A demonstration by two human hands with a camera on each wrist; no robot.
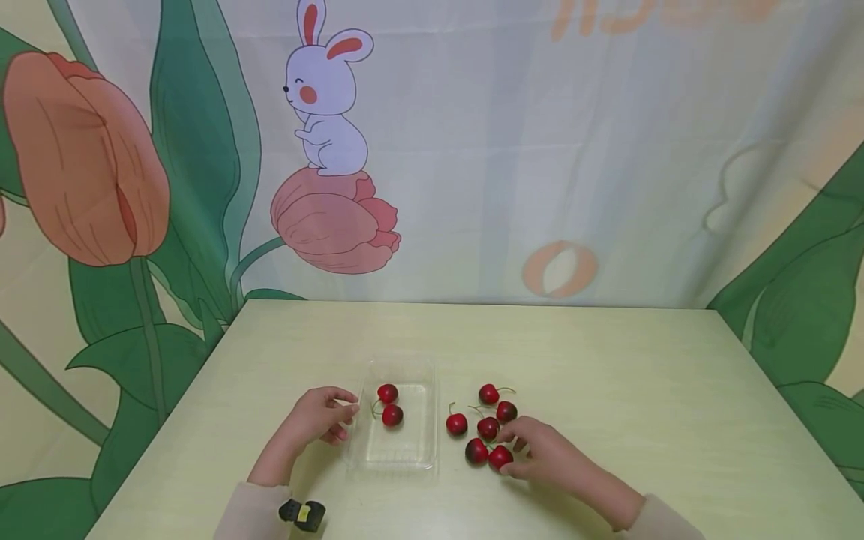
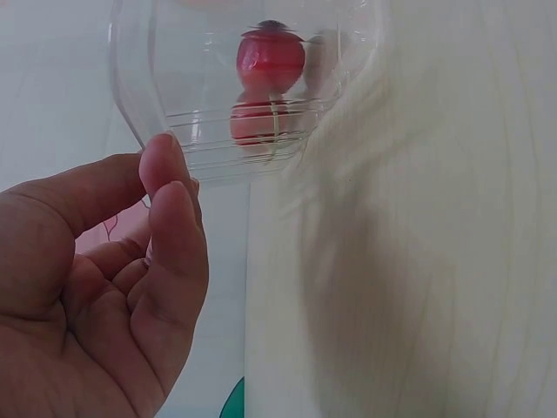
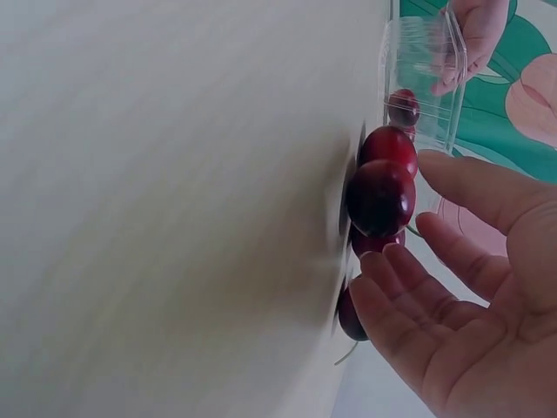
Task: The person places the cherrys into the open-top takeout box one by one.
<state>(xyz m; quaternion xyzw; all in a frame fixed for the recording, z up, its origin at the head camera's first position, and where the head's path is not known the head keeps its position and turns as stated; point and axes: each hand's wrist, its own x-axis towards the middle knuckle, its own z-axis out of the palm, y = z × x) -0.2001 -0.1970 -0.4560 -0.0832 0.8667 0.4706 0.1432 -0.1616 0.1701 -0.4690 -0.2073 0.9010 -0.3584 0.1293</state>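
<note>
A clear plastic box (image 1: 417, 431) stands on the table with two red cherries (image 1: 392, 415) in its left part. My left hand (image 1: 319, 417) pinches the box's left rim between thumb and fingertips, as the left wrist view shows. Right of the box, several dark red cherries (image 1: 475, 451) with green stems lie in a loose group. At that group's right side is my right hand (image 1: 543, 454), thumb and fingers apart around the nearest cherry (image 1: 500, 457). In the right wrist view, the thumb is close to the cherries (image 3: 381, 198) and the fingers are loosely bent, with no grip seen.
The pale wooden table (image 1: 607, 360) reaches back to a hanging cloth (image 1: 459, 150) printed with tulips and a rabbit. A black band (image 1: 303, 515) lies at the left sleeve.
</note>
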